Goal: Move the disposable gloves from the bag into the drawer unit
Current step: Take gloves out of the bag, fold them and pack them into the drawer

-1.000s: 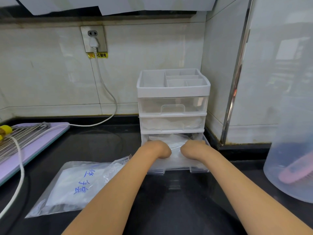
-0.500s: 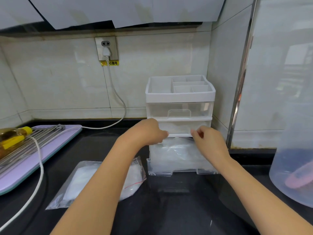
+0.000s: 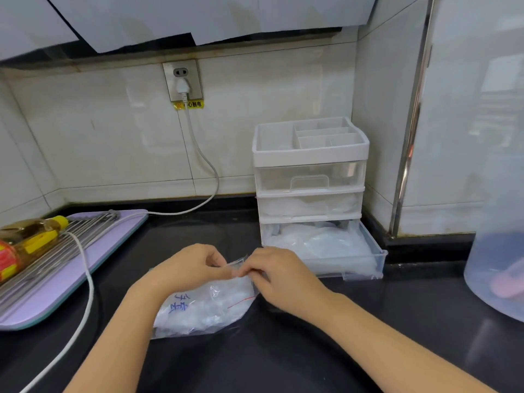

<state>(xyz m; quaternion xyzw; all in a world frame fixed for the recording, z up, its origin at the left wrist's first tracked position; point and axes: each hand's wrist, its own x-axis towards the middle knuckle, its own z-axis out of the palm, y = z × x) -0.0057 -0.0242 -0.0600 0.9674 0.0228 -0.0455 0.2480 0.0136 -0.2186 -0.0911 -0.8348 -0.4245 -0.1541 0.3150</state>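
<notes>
The left hand and the right hand are drawn together over the black countertop, fingers curled, each pinching the upper edge of a clear plastic zip bag marked with blue handwriting and a thin red line. Their fingertips nearly touch at the bag's mouth, and whether that mouth is sealed or parted cannot be told. The bag's lower part lies on the counter, and it holds a crumpled mass of translucent white disposable gloves. Just beyond the right hand, against the tiled corner, stands the white-framed drawer unit with three clear plastic drawers. Its bottom drawer is pulled out toward the person and already holds more thin white plastic film; its front left corner lies near the right hand's knuckles but apart from them. The middle drawer is pushed in and shows white film behind its front. To the left, a lilac board carrying a wire rack and a yellow-capped oil bottle sits well apart from the bag, with a white power cable trailing along its edge. At the far right a large translucent plastic container stands beside the open drawer, leaving a strip of bare counter between them.
</notes>
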